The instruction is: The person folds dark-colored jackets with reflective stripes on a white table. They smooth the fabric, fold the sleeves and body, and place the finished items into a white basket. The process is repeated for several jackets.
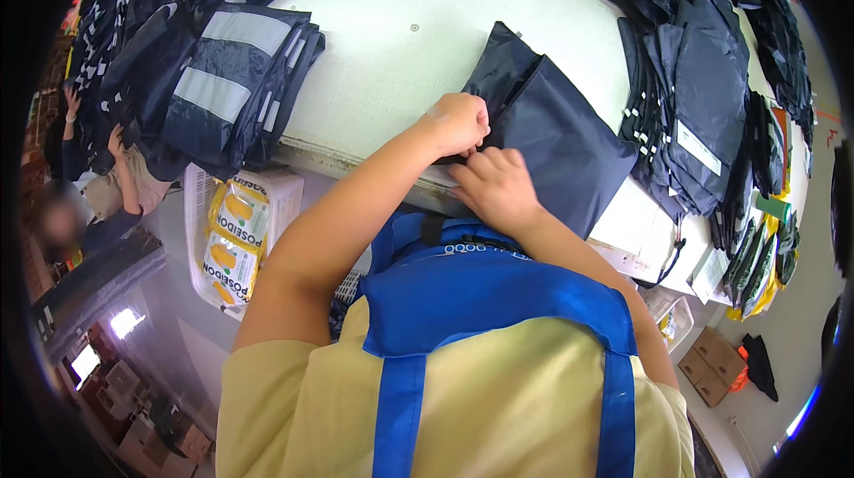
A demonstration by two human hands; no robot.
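Note:
A folded piece of smooth dark navy fabric point(565, 136), which looks like a garment, lies on the white table at its near edge, right in front of me. My left hand point(463, 125) is closed in a pinch at the fabric's left edge, by an open fold. Just below and to the right, my right hand point(498, 183) has its fingers curled over the fabric's near-left corner. The two hands almost touch. What exactly lies between the fingertips is partly hidden by the knuckles.
Stacks of dark garments with grey strips point(218, 78) stand left on the table point(391, 60). More dark garments point(694, 113) are piled right. A white basket point(200, 238) with yellow-and-white packets hangs below the left edge. Another person point(116, 184) is at far left; cardboard boxes point(712, 362) sit lower right.

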